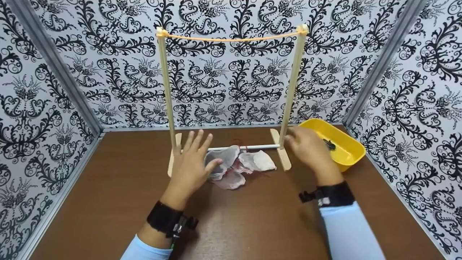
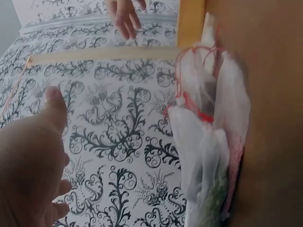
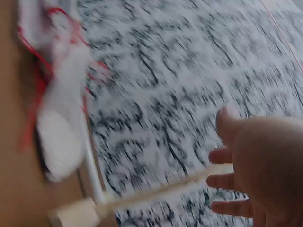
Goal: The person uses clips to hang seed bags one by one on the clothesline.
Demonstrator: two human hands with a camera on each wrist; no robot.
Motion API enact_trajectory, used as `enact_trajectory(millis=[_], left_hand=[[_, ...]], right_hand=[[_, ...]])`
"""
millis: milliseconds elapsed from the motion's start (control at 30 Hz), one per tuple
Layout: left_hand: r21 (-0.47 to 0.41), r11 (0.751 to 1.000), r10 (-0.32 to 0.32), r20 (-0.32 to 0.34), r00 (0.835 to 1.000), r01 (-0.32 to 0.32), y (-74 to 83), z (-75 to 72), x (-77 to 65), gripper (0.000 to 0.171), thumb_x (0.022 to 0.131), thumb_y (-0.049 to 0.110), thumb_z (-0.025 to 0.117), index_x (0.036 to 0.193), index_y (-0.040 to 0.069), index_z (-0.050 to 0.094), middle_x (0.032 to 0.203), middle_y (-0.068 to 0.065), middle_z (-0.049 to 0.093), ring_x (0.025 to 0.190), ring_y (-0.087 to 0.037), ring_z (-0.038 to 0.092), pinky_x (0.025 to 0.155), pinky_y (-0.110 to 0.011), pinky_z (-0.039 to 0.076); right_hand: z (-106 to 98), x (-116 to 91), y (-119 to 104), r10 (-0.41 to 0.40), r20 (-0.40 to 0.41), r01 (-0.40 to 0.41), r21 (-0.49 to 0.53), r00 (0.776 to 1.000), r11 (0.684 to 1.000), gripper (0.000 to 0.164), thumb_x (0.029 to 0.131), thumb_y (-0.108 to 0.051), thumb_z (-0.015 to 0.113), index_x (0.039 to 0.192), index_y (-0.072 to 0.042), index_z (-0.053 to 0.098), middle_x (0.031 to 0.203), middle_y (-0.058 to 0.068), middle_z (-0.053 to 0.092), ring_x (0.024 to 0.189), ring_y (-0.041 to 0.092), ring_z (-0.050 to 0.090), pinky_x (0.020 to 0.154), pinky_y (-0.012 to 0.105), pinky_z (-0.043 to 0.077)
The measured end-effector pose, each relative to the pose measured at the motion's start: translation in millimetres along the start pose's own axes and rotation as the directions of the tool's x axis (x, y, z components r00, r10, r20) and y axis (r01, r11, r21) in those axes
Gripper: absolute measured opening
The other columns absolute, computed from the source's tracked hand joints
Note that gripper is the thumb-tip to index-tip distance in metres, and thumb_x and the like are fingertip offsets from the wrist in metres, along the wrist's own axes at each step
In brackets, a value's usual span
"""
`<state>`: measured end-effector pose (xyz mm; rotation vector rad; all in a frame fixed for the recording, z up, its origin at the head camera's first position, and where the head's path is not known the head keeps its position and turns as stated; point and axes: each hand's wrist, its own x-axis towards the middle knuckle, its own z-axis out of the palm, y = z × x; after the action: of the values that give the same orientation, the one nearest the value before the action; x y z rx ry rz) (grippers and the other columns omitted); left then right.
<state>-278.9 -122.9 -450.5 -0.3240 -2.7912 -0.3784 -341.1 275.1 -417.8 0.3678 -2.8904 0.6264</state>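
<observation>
My left hand (image 1: 190, 167) is raised with its fingers spread, overlapping the foot of the left wooden post (image 1: 166, 86). My right hand (image 1: 309, 148) is beside the lower end of the right post (image 1: 293, 86); in the right wrist view its fingers extend loosely and hold nothing. Between the posts, several white mesh pouches (image 1: 231, 180) with red drawstrings lie bunched on the table against a white crossbar (image 1: 265, 147). One pouch (image 2: 208, 189) shows something green inside, while another pouch (image 3: 60, 142) bulges with white contents.
An orange cord (image 1: 231, 40) sags between the tops of the posts. Right of the stand is a yellow basin (image 1: 352, 150) holding small black items (image 1: 329, 144). Patterned walls (image 1: 231, 72) enclose the brown table (image 1: 252, 224) at the back and sides.
</observation>
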Motion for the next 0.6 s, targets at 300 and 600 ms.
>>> enact_trajectory(millis=[300,600], left_hand=[[-0.013,0.995,0.102,0.103,0.989,-0.101,28.9,17.0,-8.2,0.097,0.101,0.087,0.047,0.18,0.032,0.03,0.19,-0.002,0.016,0.179,-0.034,0.016,0.142,-0.07,0.016],[-0.058,0.962,0.273,0.196,0.942,-0.266,55.9,30.9,-17.3,0.096,0.101,0.088,0.044,0.178,0.031,0.035,0.19,-0.004,0.021,0.178,-0.035,0.02,0.14,-0.072,0.022]], right_hand=[[-38.7,33.4,88.1,0.251,0.226,-0.234,-0.101,0.941,0.967,0.042,0.117,-0.033,0.056,0.129,0.006,0.068,0.118,0.028,0.076,0.098,0.04,0.072,0.092,0.055,0.063],[-37.6,44.1,128.6,0.263,0.342,-0.219,-0.164,0.902,0.962,0.032,0.106,-0.024,0.066,0.078,-0.011,0.058,0.077,0.003,0.056,0.071,0.02,0.055,0.063,0.03,0.049]])
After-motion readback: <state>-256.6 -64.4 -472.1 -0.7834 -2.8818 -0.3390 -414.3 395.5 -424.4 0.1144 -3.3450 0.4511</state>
